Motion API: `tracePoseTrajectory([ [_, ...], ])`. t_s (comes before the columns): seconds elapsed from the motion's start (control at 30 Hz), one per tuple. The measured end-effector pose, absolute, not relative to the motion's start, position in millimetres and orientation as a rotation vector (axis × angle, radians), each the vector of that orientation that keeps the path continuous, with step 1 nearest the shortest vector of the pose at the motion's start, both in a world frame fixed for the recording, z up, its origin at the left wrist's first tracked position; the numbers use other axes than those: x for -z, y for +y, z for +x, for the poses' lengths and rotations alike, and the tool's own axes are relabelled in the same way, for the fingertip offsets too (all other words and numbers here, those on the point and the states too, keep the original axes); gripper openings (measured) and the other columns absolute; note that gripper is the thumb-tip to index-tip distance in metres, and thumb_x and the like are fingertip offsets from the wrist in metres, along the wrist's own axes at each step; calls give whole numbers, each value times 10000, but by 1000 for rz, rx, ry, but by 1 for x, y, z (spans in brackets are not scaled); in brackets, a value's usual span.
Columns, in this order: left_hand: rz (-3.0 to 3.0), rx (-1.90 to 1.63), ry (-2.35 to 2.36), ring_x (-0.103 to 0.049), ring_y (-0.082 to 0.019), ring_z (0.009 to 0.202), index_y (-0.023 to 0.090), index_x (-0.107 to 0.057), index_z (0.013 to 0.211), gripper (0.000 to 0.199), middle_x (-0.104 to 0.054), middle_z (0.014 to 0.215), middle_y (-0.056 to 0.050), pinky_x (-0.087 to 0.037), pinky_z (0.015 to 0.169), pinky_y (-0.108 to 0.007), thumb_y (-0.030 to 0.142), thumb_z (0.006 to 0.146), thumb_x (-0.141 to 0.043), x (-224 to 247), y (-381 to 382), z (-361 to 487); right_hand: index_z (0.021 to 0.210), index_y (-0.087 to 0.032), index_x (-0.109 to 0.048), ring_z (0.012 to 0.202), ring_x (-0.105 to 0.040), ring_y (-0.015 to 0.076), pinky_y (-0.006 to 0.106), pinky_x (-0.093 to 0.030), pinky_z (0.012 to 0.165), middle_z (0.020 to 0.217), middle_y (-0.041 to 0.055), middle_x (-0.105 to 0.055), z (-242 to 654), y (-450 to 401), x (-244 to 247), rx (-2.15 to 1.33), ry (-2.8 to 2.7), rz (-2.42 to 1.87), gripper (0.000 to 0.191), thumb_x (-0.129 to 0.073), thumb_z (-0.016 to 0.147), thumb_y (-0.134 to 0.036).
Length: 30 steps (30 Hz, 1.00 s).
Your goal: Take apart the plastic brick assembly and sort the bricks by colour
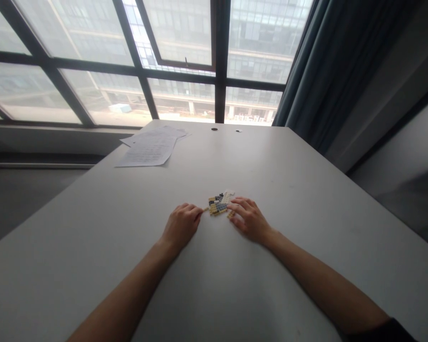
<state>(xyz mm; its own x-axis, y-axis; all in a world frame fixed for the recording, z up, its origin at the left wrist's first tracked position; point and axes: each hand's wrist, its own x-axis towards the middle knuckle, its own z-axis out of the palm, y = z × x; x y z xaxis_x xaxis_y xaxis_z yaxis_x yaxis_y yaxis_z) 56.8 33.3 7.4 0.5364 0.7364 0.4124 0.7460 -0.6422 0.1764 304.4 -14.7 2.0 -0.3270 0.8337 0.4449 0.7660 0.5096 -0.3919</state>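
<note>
A small flat build of studded toy bricks (218,207) in tan, grey, dark and white lies on the white table between my hands. My left hand (184,221) is closed at its left side, pinching a thin tan toy brick (205,209) by one end. At the right, my right hand (248,219) has its fingers spread, with the fingertips over the right edge of the build. Beneath those fingers a small tan piece (230,214) shows in part. Whether the right fingertips press on the build or only hover by it is hard to see.
Several printed paper sheets (150,148) lie overlapping at the table's far left. Two small round spots, a dark one (214,129) and another (238,130), mark the table (306,199) near its far edge. Beyond are windows (185,95) and a dark curtain (317,71).
</note>
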Motion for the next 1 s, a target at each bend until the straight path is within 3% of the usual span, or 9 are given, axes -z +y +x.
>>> tracePoseTrajectory([
  [0.1, -2702, 737, -1351, -593, -206, 721, 186, -668, 825, 255, -670, 743, -69, -479, 713, -342, 222, 912, -432, -13, 24, 57, 1147, -207, -622, 1108, -545, 236, 426, -429, 986, 1181, 101, -619, 297, -22, -6, -377, -1895, -1291, 312, -557, 859, -307],
  [0.2, -2774, 840, -1239, -590, -190, 751, 188, -641, 845, 225, -676, 789, -56, -480, 720, -318, 212, 928, -433, -20, 6, 61, 1109, -183, -627, 818, -639, 187, 358, -532, 780, 958, 77, -682, 281, -32, -7, -836, -1543, -1275, 338, -604, 824, -362],
  [0.27, -2848, 942, -1101, -584, -176, 775, 192, -629, 864, 212, -681, 828, -49, -479, 739, -305, 209, 939, -431, -24, -8, 64, 1004, -152, -656, 640, -625, 151, 308, -537, 638, 780, 44, -676, 269, -38, -6, -1124, -1328, -1221, 334, -641, 787, -405],
  [0.37, -2908, 1054, -974, -578, -166, 799, 196, -629, 905, 195, -686, 871, -46, -480, 762, -301, 195, 941, -437, -24, -21, 69, 807, -129, -667, 539, -601, 123, 264, -515, 543, 661, 23, -654, 257, -44, -5, -1321, -1135, -1147, 310, -691, 729, -428],
  [0.53, -2878, 1322, -1134, -631, -153, 767, 197, -667, 887, 134, -705, 837, -38, -507, 731, -272, 254, 894, -546, -17, -20, 69, 753, -118, -670, 493, -608, 121, 240, -503, 494, 612, 21, -666, 256, -47, -7, -1432, -946, -1120, 306, -758, 639, -388],
  [0.73, -2912, 1457, -1522, -676, -140, 660, 222, -715, 824, 110, -740, 781, 6, -522, 626, -227, 274, 835, -619, -13, -19, 67, 760, -128, -697, 551, -644, 139, 266, -535, 581, 617, 29, -690, 259, -47, -7, -1393, -902, -1095, 238, -765, 615, -304],
  [1.0, -2911, 1669, -1211, -681, -132, 735, 199, -667, 758, 69, -724, 803, -11, -540, 715, -227, 170, 811, -635, -16, -24, 70, 749, -174, -680, 625, -661, 145, 276, -529, 662, 643, 4, -697, 261, -49, -2, -1235, -1081, -1037, 117, -724, 641, -183],
])
